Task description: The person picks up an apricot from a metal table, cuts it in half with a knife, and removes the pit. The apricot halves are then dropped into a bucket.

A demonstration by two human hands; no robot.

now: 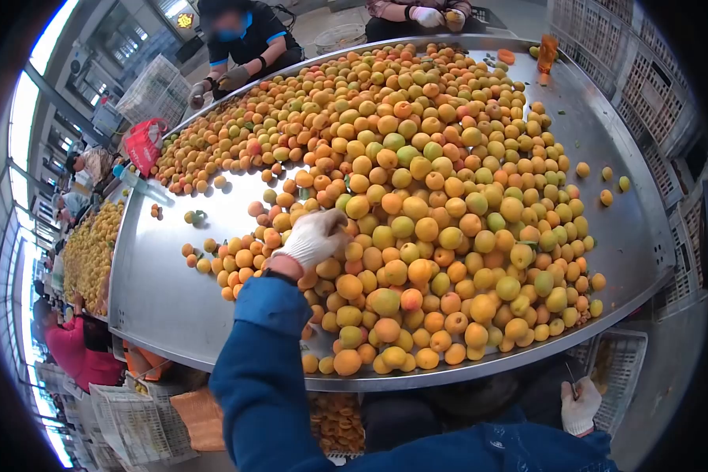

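A large heap of orange, yellow and greenish apricots (417, 206) covers much of a metal table (165, 259). My left hand (313, 239), in a white glove, reaches over the heap's left part with its fingers curled down among the fruit. Whatever those fingers hold is hidden. Low at the right, beyond the table's near edge, my right hand (580, 406) is gloved too and closed around a small thin knife (571, 373), whose slim blade points up. Below the table, between my left arm and my legs, a crate holds halved apricots (337, 422).
Two people work at the far side, one with gloved hands (426, 16). A red bag (144, 145) hangs at the left corner; an orange bottle (546, 58) stands far right. Plastic crates (653, 75) are stacked right, with another crate (626, 370) beside my right hand.
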